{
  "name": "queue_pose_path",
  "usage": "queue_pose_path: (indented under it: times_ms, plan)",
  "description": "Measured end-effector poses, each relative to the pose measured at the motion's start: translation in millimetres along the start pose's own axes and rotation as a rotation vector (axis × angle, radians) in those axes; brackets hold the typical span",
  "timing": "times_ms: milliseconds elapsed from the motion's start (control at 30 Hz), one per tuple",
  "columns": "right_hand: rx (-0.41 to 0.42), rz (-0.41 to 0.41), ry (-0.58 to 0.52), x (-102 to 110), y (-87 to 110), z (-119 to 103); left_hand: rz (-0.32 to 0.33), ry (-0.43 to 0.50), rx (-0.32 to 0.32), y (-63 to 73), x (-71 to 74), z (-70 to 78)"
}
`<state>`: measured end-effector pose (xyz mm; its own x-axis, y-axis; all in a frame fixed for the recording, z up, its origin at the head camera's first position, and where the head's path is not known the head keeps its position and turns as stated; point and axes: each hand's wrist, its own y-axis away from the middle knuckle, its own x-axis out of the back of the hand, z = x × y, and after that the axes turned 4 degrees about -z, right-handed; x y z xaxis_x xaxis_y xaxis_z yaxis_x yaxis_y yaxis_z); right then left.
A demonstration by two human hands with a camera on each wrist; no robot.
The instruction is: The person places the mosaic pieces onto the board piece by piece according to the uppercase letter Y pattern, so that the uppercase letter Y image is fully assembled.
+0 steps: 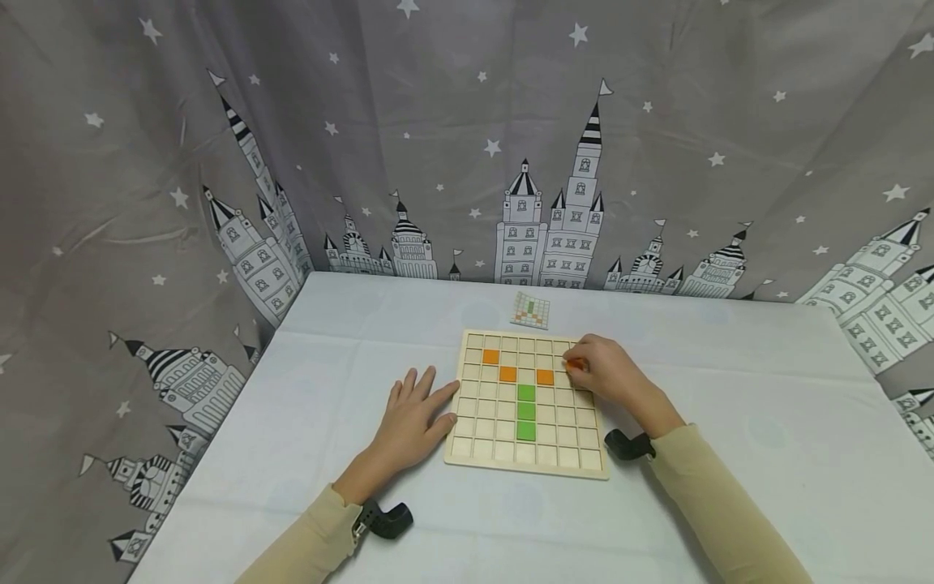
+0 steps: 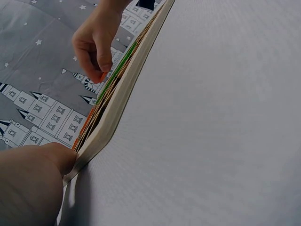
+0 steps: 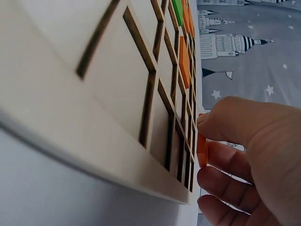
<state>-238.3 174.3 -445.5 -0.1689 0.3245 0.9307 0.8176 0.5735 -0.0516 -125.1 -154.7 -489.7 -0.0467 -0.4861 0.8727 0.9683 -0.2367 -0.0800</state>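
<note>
A light wooden grid board point(image 1: 525, 470) lies on the table. Three orange tiles point(image 1: 507, 374) sit in its upper cells, and three green tiles point(image 1: 525, 412) form a column below them. Over the board's upper right part, my right hand point(image 1: 609, 373) pinches another orange tile point(image 3: 202, 146) between thumb and fingers. In the right wrist view this tile stands on edge, close to the grid. My left hand point(image 1: 414, 420) rests flat beside the board with fingers spread, its thumb and index fingertip at the left edge.
Behind the board lies a small pattern card point(image 1: 530, 311) showing a grid with green and orange squares. A white cloth point(image 1: 730, 389) covers the table. A grey curtain point(image 1: 438, 97) with stars and castles hangs behind it. Both wrists wear black straps with cameras.
</note>
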Motion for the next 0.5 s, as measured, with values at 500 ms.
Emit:
queue_pose_path:
  times_ms: [500]
  plan:
    - [0.016, -0.025, -0.011, -3.0, -7.3, -5.3, 0.009, 0.001, -0.009, 0.4, 0.5, 1.6]
